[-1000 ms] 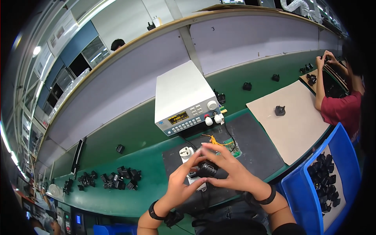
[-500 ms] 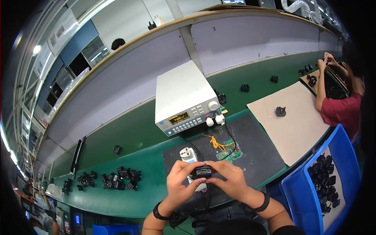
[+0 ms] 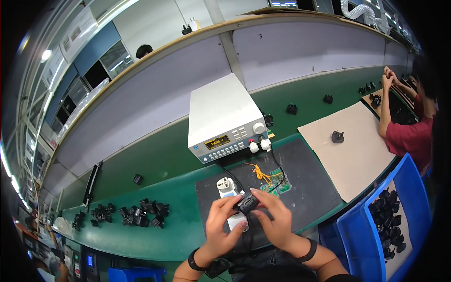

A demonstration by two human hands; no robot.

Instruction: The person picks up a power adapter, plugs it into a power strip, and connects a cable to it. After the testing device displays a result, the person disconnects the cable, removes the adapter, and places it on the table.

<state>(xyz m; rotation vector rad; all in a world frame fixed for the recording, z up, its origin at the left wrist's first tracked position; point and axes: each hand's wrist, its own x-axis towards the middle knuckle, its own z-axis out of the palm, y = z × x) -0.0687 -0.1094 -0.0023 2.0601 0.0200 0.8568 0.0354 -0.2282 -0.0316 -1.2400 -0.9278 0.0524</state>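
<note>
Left hand (image 3: 220,231) is by the power strip (image 3: 226,189), fingertips holding one end of the black adapter (image 3: 247,203); right hand (image 3: 278,223) pinches the other. Adapter's up between them. Light hold imo, so one slip could drop it on the strip or the boards (image 3: 283,182).

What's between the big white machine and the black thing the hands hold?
Between the machine and the black adapter, the head view shows a dark mat, bearing a cable, orange wires and part of a white socket strip.
</note>
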